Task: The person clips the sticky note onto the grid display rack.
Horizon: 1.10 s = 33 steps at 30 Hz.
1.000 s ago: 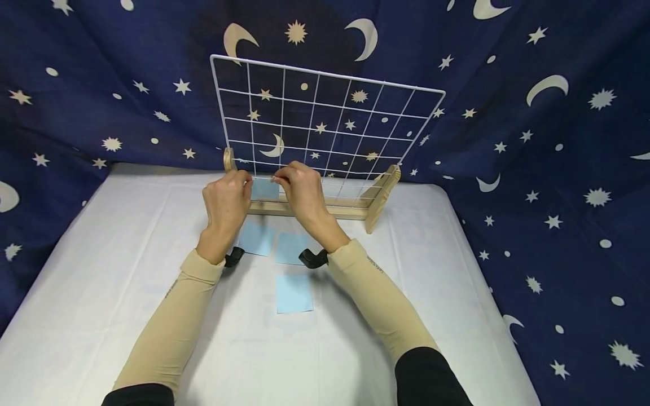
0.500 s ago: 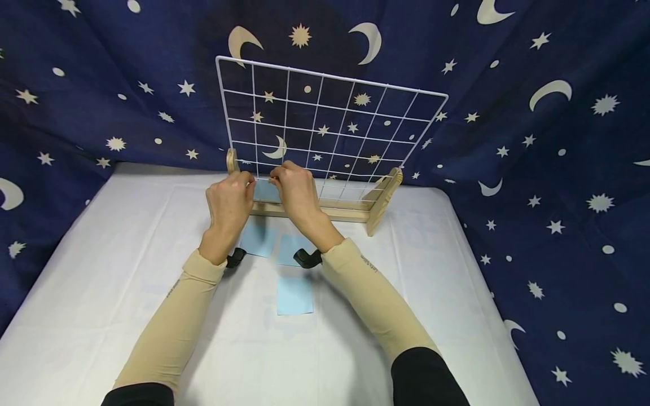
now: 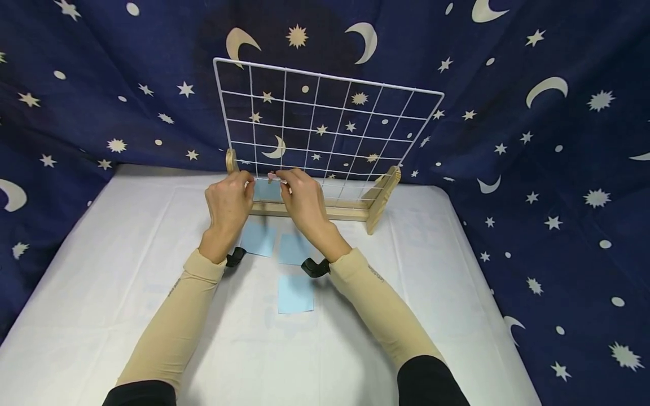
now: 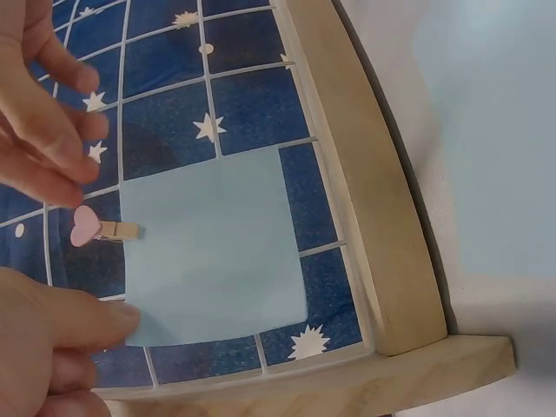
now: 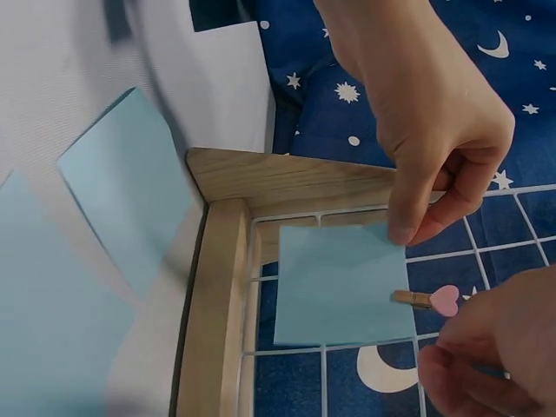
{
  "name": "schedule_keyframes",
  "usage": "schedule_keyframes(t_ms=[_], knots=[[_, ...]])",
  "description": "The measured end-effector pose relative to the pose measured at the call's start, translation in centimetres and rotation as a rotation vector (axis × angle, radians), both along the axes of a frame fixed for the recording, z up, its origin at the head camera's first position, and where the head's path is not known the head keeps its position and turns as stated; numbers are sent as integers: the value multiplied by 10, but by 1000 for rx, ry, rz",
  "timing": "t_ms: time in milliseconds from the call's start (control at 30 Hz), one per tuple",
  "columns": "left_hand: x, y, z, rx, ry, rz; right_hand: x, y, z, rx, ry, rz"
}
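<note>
Well in front of the wire grid (image 3: 320, 74), a loose blue sheet (image 3: 296, 294); closer to it, two more blue sheets (image 3: 258, 239). Low on the grid's front face, a hung sheet (image 4: 213, 252), pinched at its upper corner by left hand (image 3: 227, 206), thumb against finger. There too, a heart clip (image 4: 113, 230) on the sheet's upper edge; just beside, right hand (image 3: 306, 200), fingers apart, holding nothing. Cannot tell about any wire inside the bite. With paper alone caught, could slide down the grid once unpinched. On one clip, could swing askew; brushed by right fingers, could pop loose.
</note>
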<state>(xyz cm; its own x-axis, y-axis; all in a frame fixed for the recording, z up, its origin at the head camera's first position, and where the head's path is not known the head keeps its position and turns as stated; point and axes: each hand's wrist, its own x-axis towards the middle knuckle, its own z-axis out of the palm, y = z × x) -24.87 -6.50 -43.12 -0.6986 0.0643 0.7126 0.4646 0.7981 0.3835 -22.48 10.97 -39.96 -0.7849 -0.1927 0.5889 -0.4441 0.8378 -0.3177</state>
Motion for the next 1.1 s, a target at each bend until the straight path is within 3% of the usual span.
schedule_keyframes(t_ms=[433, 633, 1100], knots=[[1, 2, 0, 27, 42, -15, 16, 29, -18, -6, -91, -25], [4, -1, -4, 20, 26, -22, 24, 48, -30, -7, -130, -45], [15, -6, -23, -70, -151, -97, 49, 107, -55, -72, -254, -82]])
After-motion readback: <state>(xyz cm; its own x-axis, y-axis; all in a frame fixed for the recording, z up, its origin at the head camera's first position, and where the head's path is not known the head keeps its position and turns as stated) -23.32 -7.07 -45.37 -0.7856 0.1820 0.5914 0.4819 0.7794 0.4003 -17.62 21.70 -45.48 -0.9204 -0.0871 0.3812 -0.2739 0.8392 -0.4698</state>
